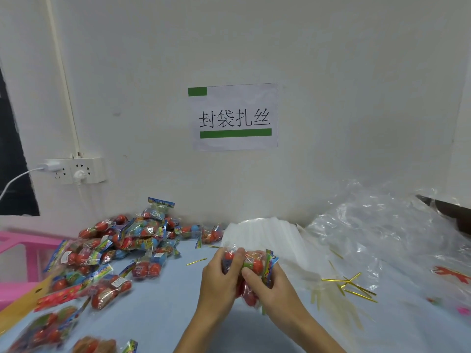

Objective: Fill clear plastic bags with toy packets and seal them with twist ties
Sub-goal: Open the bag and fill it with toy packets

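Your left hand (221, 270) and right hand (265, 284) both grip one clear bag (251, 266) of toy packets above the counter's (163, 309) near edge, probably to gather its mouth; twist ties (354, 285) lie just right, within reach.

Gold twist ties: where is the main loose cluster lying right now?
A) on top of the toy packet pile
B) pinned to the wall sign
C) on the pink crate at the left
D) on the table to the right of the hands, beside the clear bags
D: the gold twist ties lie scattered on the blue table, right of the right hand and next to the clear bags.
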